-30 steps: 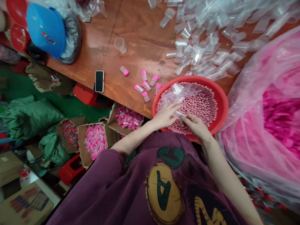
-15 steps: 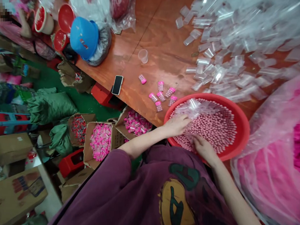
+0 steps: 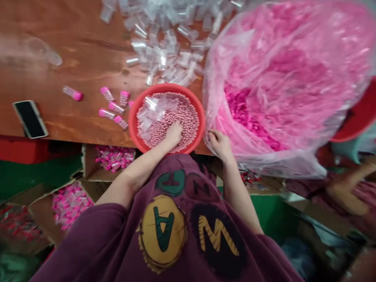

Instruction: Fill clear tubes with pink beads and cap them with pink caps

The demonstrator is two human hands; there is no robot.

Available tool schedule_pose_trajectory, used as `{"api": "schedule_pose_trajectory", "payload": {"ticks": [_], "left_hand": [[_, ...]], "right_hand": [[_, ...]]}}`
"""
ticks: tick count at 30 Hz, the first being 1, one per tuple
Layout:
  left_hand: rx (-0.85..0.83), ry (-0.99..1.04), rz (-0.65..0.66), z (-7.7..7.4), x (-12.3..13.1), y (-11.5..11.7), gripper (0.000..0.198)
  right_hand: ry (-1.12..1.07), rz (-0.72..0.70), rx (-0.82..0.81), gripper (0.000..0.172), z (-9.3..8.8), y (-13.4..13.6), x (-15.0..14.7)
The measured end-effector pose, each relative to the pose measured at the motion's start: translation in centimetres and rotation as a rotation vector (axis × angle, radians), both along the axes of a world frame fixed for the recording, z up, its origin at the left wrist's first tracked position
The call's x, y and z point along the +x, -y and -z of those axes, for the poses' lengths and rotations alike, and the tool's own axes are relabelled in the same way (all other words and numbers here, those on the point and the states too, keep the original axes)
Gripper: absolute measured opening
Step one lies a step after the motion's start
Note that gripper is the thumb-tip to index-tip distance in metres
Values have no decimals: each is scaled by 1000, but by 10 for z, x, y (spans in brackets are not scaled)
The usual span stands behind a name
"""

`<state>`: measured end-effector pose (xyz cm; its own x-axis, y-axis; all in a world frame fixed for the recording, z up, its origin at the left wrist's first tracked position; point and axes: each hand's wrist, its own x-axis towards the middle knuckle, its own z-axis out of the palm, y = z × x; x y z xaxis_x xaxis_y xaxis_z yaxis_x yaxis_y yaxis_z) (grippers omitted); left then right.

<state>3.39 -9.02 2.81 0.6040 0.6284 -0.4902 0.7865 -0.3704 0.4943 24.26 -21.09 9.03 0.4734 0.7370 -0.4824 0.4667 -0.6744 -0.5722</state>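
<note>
A red basin [image 3: 200, 116] holds many small pink beads [image 3: 188, 112]. Clear plastic tubes [image 3: 154, 107] lie on the beads at its far left side. My left hand [image 3: 174, 134] is down in the basin, its fingers curled against the beads; whatever they hold is hidden. Just right of the basin, my right hand [image 3: 219, 145] is closed, thumb against fingers, at the near left edge of a big clear bag [image 3: 284, 72] full of pink pieces [image 3: 245, 114]. What the right fingers hold, if anything, is too small to make out.
Several bead-filled tubes with pink caps [image 3: 115, 107] lie left of the basin, and a phone [image 3: 30, 119] rests farther left. Loose clear tubes [image 3: 169, 39] pile up behind. Below the table edge stand boxes of capped tubes [image 3: 71, 204]. Another person's arm [image 3: 347, 191] shows at right.
The view has swung right, bringing the pink bag fully into sight. My right hand has left the basin for the bag's edge. My left hand has shifted among the beads.
</note>
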Motion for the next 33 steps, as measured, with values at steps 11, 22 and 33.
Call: {"api": "schedule_pose_trajectory", "payload": {"ticks": [11, 22, 33], "left_hand": [[-169, 458, -421, -8, -59, 4, 46], [-964, 863, -861, -65, -34, 3, 55], [-1159, 806, -992, -108, -29, -11, 40]], "right_hand": [[330, 387, -100, 24, 39, -61, 127], [334, 324, -237, 19, 52, -56, 103], [486, 318, -178, 29, 43, -54, 90]]}}
